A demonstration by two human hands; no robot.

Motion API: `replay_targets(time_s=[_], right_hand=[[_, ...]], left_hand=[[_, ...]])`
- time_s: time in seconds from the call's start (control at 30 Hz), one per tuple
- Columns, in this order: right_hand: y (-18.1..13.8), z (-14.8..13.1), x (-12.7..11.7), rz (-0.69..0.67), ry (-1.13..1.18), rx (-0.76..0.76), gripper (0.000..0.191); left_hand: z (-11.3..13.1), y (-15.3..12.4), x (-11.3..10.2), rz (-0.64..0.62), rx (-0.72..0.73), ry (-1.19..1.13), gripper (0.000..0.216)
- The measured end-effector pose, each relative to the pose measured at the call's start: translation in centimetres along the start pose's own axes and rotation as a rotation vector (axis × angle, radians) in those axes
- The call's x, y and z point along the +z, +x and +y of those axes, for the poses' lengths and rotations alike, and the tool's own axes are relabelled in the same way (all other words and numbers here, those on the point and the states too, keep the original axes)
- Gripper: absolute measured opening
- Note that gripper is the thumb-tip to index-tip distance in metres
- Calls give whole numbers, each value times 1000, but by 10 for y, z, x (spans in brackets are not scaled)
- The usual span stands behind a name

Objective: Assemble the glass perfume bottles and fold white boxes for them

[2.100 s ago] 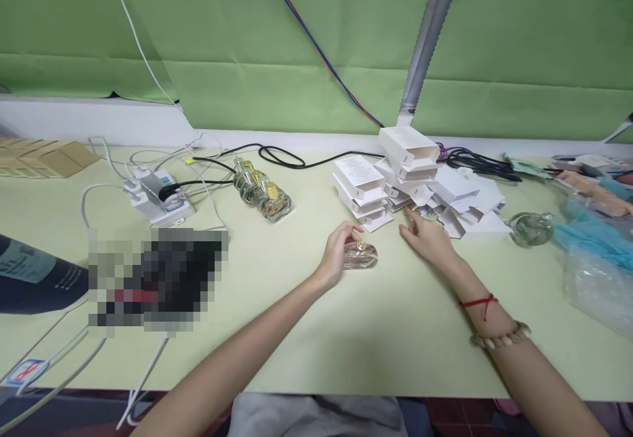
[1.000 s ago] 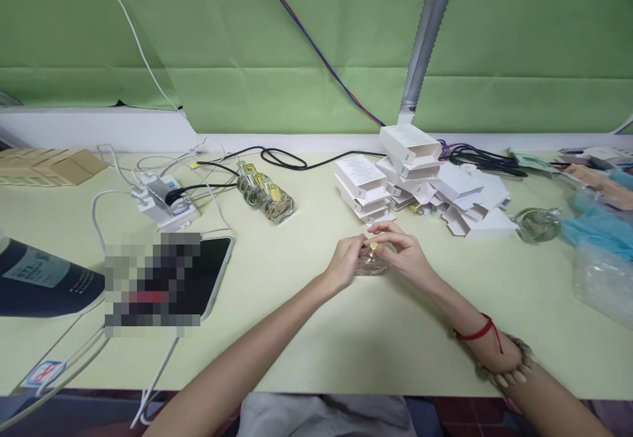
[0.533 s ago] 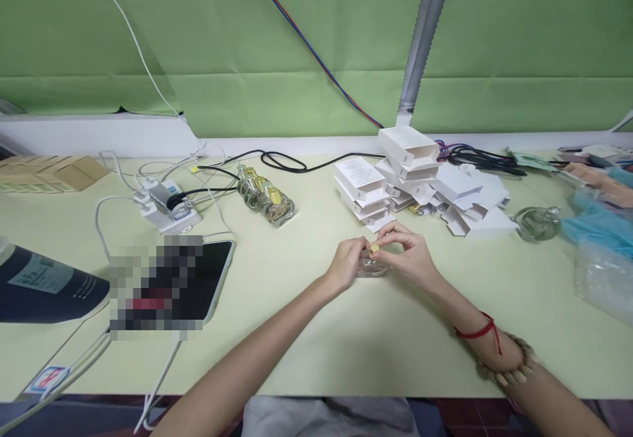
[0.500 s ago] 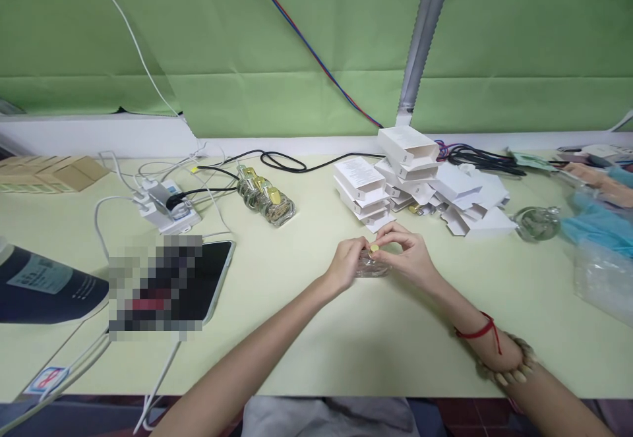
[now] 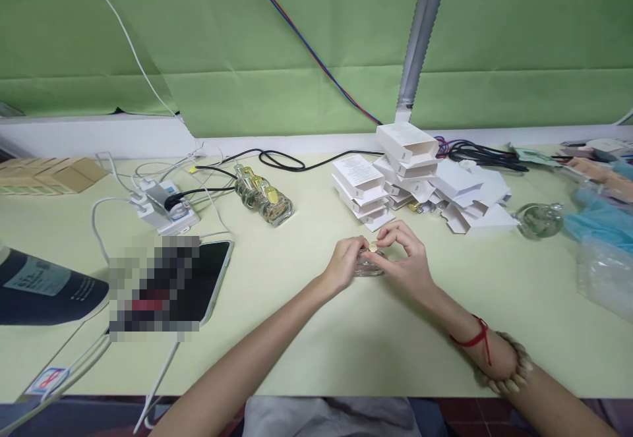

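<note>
A small clear glass bottle [image 5: 368, 267] stands on the table in front of me, partly covered by my fingers. My left hand [image 5: 343, 262] is wrapped round its left side. At the bottle's top is a round gold cap [image 5: 372, 247]. My right hand [image 5: 406, 256] pinches at this cap, its thumb and forefinger curled around the right side. Whether the cap is seated on the neck I cannot tell. Farther off to the left, a row of similar glass bottles with gold caps [image 5: 264, 196] lies close together.
White cartons [image 5: 406, 147] are piled behind my hands, some with open ends. Another glass bottle [image 5: 539, 219] is right of them, near blue cloth or plastic [image 5: 596, 216]. On the left are a phone [image 5: 213, 279], a power strip [image 5: 171, 209] with cables, a dark cup [image 5: 47, 285] and brown boxes [image 5: 52, 174].
The right hand has shifted slightly, its fingers turning a little around the gold cap. The left hand keeps its hold on the bottle. The camera view has moved slightly.
</note>
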State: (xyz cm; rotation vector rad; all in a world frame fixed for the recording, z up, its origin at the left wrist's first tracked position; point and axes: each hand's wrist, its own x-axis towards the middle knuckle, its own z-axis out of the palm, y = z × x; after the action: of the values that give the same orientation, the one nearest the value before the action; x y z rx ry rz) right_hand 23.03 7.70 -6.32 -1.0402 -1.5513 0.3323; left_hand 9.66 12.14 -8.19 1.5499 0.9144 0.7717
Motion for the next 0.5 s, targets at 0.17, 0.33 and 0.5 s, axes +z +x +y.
replay_targets(time_s=[0.17,0.33,0.5], right_hand=[[2,-2,-2,-78,51,-77,30],[4,-3,-2,-92,107,-164,15],[5,5,-9,-260,234,132,20]], left_hand=[[0,-1,3,-6,-45,-175,33],[4,-1,3,1,18,-110,35],[1,0,2,-14,0,-108,38]])
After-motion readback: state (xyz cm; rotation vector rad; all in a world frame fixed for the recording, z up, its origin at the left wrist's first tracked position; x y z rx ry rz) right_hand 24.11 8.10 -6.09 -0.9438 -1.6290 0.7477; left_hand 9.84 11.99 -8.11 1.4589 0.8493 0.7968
